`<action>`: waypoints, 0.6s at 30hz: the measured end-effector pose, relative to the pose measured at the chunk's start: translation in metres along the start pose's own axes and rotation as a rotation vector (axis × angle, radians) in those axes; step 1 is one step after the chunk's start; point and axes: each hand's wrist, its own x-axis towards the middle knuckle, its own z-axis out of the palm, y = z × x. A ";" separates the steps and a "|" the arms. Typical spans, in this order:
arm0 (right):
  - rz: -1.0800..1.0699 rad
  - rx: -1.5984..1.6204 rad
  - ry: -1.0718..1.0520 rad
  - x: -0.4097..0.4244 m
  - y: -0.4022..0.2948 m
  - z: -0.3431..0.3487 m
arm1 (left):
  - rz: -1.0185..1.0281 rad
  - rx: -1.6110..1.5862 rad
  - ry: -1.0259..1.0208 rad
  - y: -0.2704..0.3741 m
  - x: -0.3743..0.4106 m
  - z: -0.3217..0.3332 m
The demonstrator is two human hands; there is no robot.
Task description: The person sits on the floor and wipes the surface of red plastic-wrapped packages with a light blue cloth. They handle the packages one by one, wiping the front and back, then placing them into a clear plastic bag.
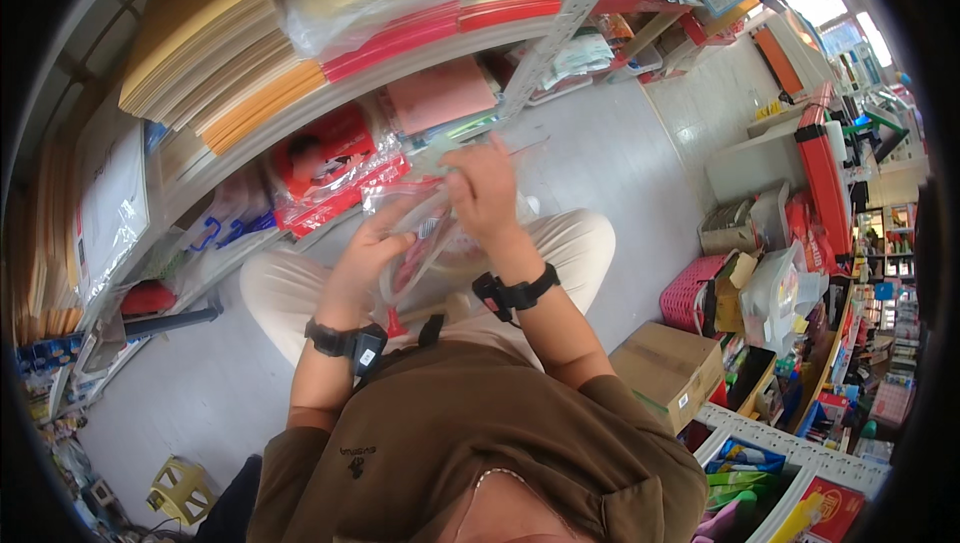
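My left hand (373,252) grips the left side of a clear plastic bag (444,222) with a red edge, held over my lap between my bent knees. Pinkish red contents and a small barcode label show through the plastic. At the bag's upper right, my right hand (484,190) is blurred, with its fingers bent; whether it holds the plastic cannot be told. A black strap with a small device sits on each wrist. Below the bag a red plastic piece (394,322) hangs near my waist.
A metal shelf (420,55) ahead bears stacked envelopes (225,40) and red paper. On its lower level lie a red printed package (330,160) and a pink pad (441,95). To the right stand a cardboard box (667,370) and a pink basket (691,292). A yellow stool (180,489) is at lower left.
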 end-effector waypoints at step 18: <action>0.520 -0.200 0.280 -0.040 0.110 -0.058 | 0.015 -0.220 0.280 0.029 -0.017 -0.005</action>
